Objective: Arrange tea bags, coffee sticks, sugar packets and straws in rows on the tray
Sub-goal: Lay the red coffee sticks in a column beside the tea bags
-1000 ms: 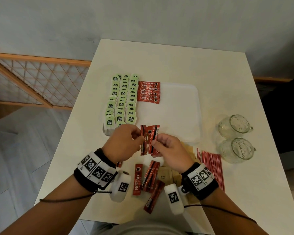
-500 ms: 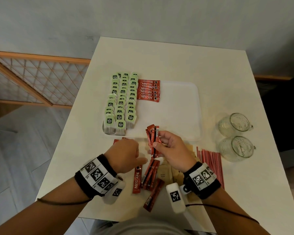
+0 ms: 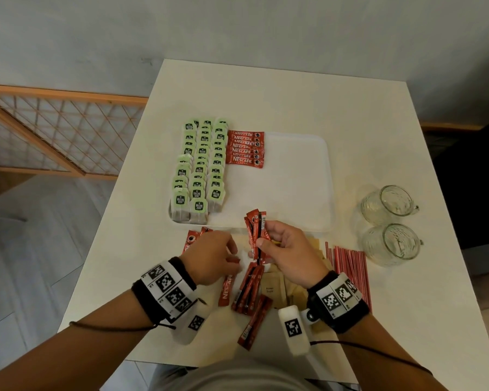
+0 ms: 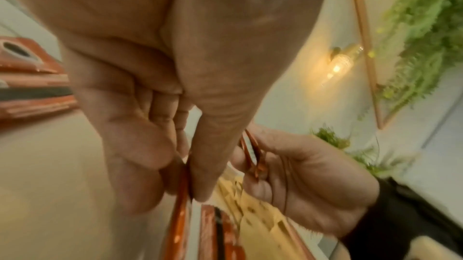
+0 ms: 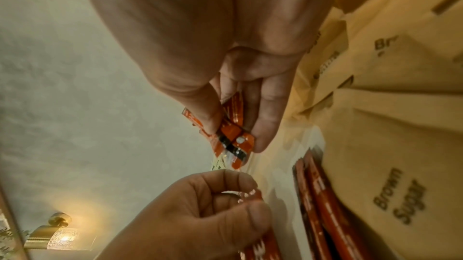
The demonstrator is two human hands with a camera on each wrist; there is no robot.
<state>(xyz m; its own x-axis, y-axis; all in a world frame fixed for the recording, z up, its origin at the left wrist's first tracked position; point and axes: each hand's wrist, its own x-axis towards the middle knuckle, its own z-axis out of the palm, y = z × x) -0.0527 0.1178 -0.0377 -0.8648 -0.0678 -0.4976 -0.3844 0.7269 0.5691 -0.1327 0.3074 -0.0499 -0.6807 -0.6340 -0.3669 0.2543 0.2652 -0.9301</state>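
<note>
A white tray holds rows of green tea bags on its left side and a short row of red coffee sticks beside them. Just in front of the tray, my right hand grips a small bunch of coffee sticks upright; the right wrist view shows thumb and fingers pinching the bunch. My left hand is down at the table, its thumb and forefinger pinching one loose coffee stick. More loose coffee sticks lie below my hands. Brown sugar packets sit under my right hand, red straws to the right.
Two glass mugs lie on their sides right of the tray. The table edge drops to the floor on the left, where a wooden lattice screen stands. The tray's right half is bare.
My left hand has let go of the held bunch and dropped to the loose sticks on the table, where it now pinches one. My right hand keeps the bunch, turned more upright.
</note>
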